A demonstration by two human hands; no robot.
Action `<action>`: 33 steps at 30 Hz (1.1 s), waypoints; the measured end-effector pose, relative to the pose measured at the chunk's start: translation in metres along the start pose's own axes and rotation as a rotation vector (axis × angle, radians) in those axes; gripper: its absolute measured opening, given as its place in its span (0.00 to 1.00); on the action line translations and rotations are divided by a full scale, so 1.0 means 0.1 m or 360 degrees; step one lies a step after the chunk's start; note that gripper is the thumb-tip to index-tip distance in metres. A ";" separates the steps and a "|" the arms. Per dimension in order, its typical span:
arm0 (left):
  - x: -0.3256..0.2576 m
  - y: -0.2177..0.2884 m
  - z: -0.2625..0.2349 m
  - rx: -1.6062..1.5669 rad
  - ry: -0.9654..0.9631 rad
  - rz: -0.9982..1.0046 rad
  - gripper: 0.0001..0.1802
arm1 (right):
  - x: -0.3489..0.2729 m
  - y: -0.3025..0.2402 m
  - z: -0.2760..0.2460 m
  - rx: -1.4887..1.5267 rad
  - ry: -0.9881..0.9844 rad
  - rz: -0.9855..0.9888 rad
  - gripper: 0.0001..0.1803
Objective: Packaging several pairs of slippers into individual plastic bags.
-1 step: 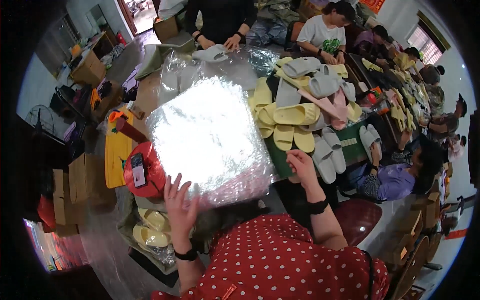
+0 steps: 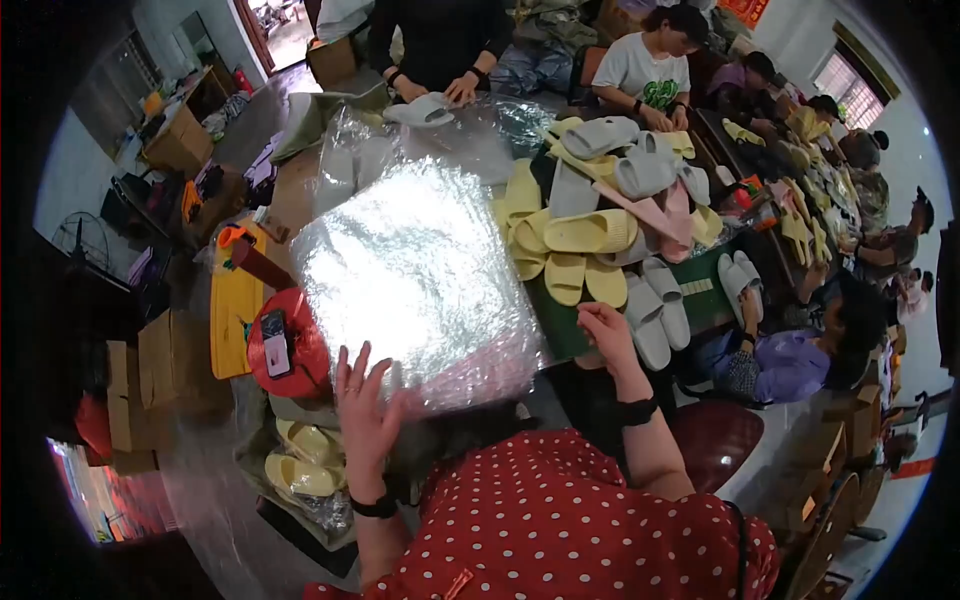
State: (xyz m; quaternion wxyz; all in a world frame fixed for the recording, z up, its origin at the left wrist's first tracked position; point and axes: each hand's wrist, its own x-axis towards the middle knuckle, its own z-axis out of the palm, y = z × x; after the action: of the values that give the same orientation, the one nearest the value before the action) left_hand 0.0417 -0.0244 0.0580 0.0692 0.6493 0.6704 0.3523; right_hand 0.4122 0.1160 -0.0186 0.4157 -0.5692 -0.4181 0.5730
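Observation:
A stack of clear plastic bags point(image 2: 420, 290), shining with glare, lies in front of me on the table. My left hand point(image 2: 366, 405) rests with fingers spread at its near left corner. To the right, my right hand point(image 2: 607, 335) hovers with fingers curled together in a pinch; whether anything is between them is hidden. Just beside it is a pair of grey slippers point(image 2: 655, 320). Beyond is a heap of yellow slippers point(image 2: 590, 230), mixed with grey slippers point(image 2: 645, 172) and pink ones point(image 2: 675, 215).
Left of the bags sits a red roll of twine point(image 2: 262, 360) with a phone point(image 2: 276, 345) on it. Bagged yellow slippers point(image 2: 300, 475) lie low at my left. Across the table a person handles a grey slipper point(image 2: 420, 110); more people work along the right.

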 end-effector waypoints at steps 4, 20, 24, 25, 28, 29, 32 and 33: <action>0.14 0.02 0.40 0.0025 -0.0287 -0.0013 0.27 | 0.43 0.24 -0.51 -0.0302 0.0053 0.0099 0.16; 0.04 -0.09 0.66 -0.0124 -0.0419 -0.0417 0.34 | 2.34 0.68 -0.46 0.1032 0.0402 0.0572 0.11; 0.02 -0.15 0.68 -0.0101 -0.0436 -0.0387 0.34 | 2.35 0.63 -0.37 0.1053 0.0564 0.0279 0.10; 0.04 -0.16 0.69 -0.0099 -0.0458 -0.0372 0.34 | 2.32 0.58 -0.34 0.0980 0.0636 0.0025 0.11; 0.00 -0.18 0.66 -0.0045 -0.0435 -0.0350 0.36 | 2.02 0.24 -0.08 0.0948 0.0752 -0.0421 0.13; -0.03 -0.18 0.64 -0.0043 -0.0434 -0.0359 0.36 | 1.85 0.05 -0.03 0.0989 0.0818 -0.0629 0.15; 0.03 -0.15 0.66 -0.0064 -0.0435 -0.0337 0.35 | 1.57 -0.28 -0.27 0.0855 0.0628 -0.0743 0.26; 0.02 -0.14 0.64 -0.0068 -0.0434 -0.0341 0.35 | 1.43 -0.43 -0.27 0.0825 0.0560 -0.0773 0.25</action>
State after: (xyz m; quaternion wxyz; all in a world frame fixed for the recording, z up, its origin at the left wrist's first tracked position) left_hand 0.0652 0.0036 0.0032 0.2104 0.6142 0.7126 0.2657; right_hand 0.4381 0.2657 -0.0211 0.7345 -0.4193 -0.3044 0.4382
